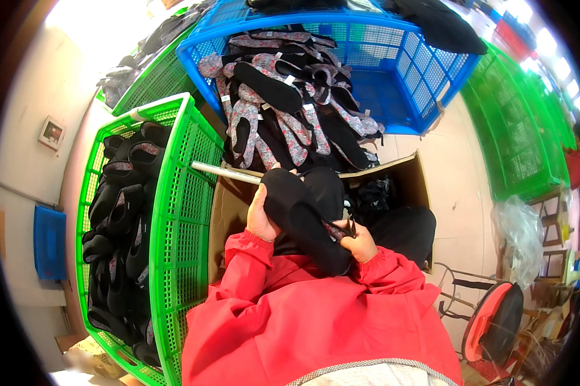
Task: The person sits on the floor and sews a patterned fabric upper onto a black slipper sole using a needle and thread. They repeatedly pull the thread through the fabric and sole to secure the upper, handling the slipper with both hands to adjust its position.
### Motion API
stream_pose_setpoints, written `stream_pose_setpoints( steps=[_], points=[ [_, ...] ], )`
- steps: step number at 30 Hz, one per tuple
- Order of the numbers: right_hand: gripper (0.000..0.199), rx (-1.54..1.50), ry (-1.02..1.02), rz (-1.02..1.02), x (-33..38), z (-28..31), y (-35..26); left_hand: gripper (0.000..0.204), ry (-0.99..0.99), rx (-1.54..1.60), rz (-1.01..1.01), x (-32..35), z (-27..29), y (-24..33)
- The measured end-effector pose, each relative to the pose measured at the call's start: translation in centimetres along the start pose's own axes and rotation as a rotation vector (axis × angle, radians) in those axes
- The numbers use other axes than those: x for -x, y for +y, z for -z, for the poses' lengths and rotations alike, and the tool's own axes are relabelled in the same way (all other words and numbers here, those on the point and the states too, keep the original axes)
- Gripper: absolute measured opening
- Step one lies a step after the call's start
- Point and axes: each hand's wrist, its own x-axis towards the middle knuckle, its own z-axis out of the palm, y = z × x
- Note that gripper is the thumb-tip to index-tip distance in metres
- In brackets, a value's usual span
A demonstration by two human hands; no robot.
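Observation:
A black slipper [298, 215] with a patterned lining lies over my lap, its toe pointing up and to the left. My left hand [261, 215] is closed around the toe end, thumb on the near side. At the slipper's opening my right hand [361, 243] is closed, with small dark pointed blades, which look like thread snips [351, 226], sticking up from the fingers. A white rod [225, 172] reaches to my left hand from the left; its right end is hidden. Beneath is an open cardboard box [417, 177] with black items inside.
Left stands a green crate [186, 212] full of black slippers [119, 212]. Ahead, a blue crate [393, 122] lies tipped, floral-lined slippers [271, 90] spilling from it. Green crates [505, 128], a clear plastic bag [520, 238] and a stool [496, 321] stand to the right.

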Motion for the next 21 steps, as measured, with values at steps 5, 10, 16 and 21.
stream_pose_setpoints(
  steps=[5, 10, 16, 21],
  points=[
    [0.033, -0.031, -0.1, -0.096, 0.6, 0.5, -0.5, 0.079, -0.159, 0.051, 0.003, 0.1, -1.9, -0.7],
    [0.037, -0.083, -0.138, -0.126, 1.0, 1.1, -0.7, 0.071, -0.094, -0.06, -0.061, -0.2, -2.5, -0.7],
    [0.035, -0.168, 0.001, 0.318, 0.9, 1.1, -1.6, 0.055, 0.182, -0.234, -0.128, -0.2, -2.7, -0.1],
    [0.039, 0.011, -0.198, 0.25, 1.4, 0.1, -4.6, 0.043, 0.342, -0.28, -0.161, -0.6, -2.4, -1.0]
  ],
)
